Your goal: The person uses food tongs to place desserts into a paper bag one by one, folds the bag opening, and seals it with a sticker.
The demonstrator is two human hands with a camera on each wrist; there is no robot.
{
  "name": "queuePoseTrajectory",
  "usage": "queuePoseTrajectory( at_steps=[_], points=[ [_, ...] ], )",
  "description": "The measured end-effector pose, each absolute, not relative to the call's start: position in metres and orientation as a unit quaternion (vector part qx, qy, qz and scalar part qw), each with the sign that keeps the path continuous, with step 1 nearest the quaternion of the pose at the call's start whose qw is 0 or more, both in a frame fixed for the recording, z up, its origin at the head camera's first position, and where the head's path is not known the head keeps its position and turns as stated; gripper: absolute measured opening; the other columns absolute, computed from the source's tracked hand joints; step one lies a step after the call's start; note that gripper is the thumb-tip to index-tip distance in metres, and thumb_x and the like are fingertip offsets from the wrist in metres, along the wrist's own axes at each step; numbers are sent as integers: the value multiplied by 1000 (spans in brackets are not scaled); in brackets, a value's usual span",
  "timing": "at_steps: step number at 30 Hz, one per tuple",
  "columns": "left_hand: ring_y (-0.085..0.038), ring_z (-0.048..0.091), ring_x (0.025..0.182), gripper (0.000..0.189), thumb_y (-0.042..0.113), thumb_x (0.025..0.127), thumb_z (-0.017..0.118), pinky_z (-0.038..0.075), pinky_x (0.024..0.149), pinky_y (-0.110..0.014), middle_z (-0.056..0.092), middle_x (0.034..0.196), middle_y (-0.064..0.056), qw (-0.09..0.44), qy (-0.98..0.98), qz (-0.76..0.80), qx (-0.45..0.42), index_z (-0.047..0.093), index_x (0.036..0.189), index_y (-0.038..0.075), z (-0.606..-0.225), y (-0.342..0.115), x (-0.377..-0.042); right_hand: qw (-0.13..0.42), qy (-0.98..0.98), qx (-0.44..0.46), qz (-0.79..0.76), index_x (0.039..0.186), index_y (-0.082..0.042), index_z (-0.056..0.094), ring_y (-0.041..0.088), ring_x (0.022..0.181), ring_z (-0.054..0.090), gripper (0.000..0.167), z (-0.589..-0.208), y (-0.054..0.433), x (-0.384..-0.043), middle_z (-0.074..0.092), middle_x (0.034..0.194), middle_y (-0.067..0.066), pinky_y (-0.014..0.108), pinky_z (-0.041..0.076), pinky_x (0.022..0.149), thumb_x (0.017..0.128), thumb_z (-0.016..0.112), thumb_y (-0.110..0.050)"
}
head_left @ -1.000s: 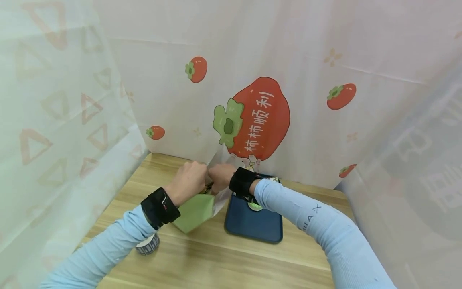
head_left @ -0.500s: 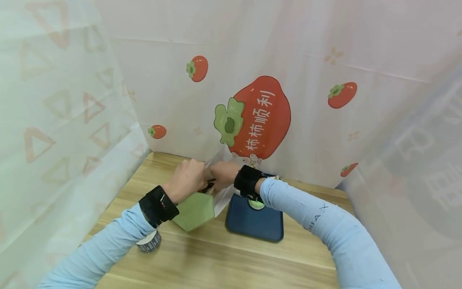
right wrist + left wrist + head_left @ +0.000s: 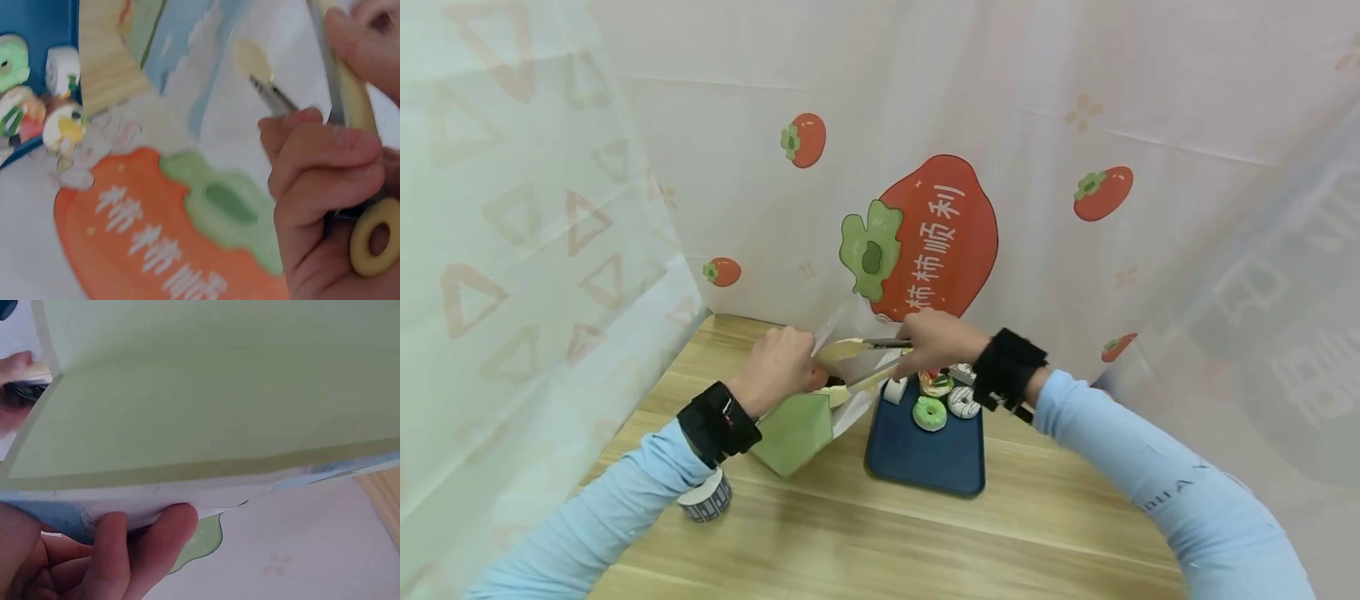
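Left hand point(image 3: 778, 367) grips the rim of the green bag point(image 3: 793, 433), I'd guess to hold its mouth open beside the left edge of the tray point(image 3: 925, 462), right hand point(image 3: 942, 340) grasps tongs point(image 3: 845, 348), tips spread at that mouth, likely for clearance.

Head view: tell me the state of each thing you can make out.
Left hand, gripping the bag
Right hand, holding the tongs
Tongs, arms apart
Bag, open
Tray, lying flat
Green donut, on the tray
Roll, partly hidden by sleeve
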State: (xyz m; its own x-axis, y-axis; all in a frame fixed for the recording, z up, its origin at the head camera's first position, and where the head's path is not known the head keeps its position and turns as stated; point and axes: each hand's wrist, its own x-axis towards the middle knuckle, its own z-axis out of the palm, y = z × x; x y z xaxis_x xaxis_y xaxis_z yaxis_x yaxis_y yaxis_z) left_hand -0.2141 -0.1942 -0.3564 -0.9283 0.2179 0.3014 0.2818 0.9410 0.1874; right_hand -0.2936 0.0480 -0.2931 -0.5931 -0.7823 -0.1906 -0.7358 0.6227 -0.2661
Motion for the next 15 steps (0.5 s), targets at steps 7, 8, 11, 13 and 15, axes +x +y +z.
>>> queuePoseTrajectory(
  at_steps=[7, 8, 11, 13, 15],
  points=[
    [-19, 49, 53, 28, 16, 69, 84, 47, 49, -38, 47, 58, -1, 155, -973, -101, -136, 59, 68, 4, -359, -199, -219, 94, 873, -443, -183, 118, -4, 70, 19, 80, 56, 40, -285, 111, -300, 67, 94, 2, 37, 45, 72, 85, 83, -21],
    [-19, 48, 53, 31, 18, 68, 85, 47, 49, -39, 46, 58, -1, 155, -973, -103, -135, 57, 66, 5, -359, -200, -220, 85, 872, -440, -196, 123, -3, 68, 19, 82, 57, 44, -287, 120, -298, 67, 98, 2, 37, 45, 73, 85, 83, -21],
    [-19, 46, 53, 35, 19, 66, 86, 46, 49, -39, 42, 57, 1, 152, -974, -109, -130, 53, 63, 7, -358, -201, -220, 62, 881, -415, -220, 121, -3, 70, 13, 66, 53, 41, -296, 145, -289, 62, 79, -1, 30, 41, 62, 86, 82, -21],
    [-19, 46, 53, 34, 18, 65, 85, 45, 48, -39, 41, 58, 0, 158, -973, -106, -131, 53, 63, 6, -358, -201, -220, 45, 887, -395, -233, 118, -5, 70, 9, 55, 41, 38, -304, 161, -281, 49, 67, -5, 27, 32, 55, 86, 82, -22],
    [-19, 45, 52, 27, 11, 68, 81, 44, 47, -38, 43, 58, -1, 161, -972, -106, -134, 55, 65, 4, -358, -200, -220, 27, 893, -375, -249, 119, -5, 69, 7, 52, 33, 38, -314, 178, -273, 39, 63, -6, 26, 27, 52, 87, 81, -22]
  ],
)
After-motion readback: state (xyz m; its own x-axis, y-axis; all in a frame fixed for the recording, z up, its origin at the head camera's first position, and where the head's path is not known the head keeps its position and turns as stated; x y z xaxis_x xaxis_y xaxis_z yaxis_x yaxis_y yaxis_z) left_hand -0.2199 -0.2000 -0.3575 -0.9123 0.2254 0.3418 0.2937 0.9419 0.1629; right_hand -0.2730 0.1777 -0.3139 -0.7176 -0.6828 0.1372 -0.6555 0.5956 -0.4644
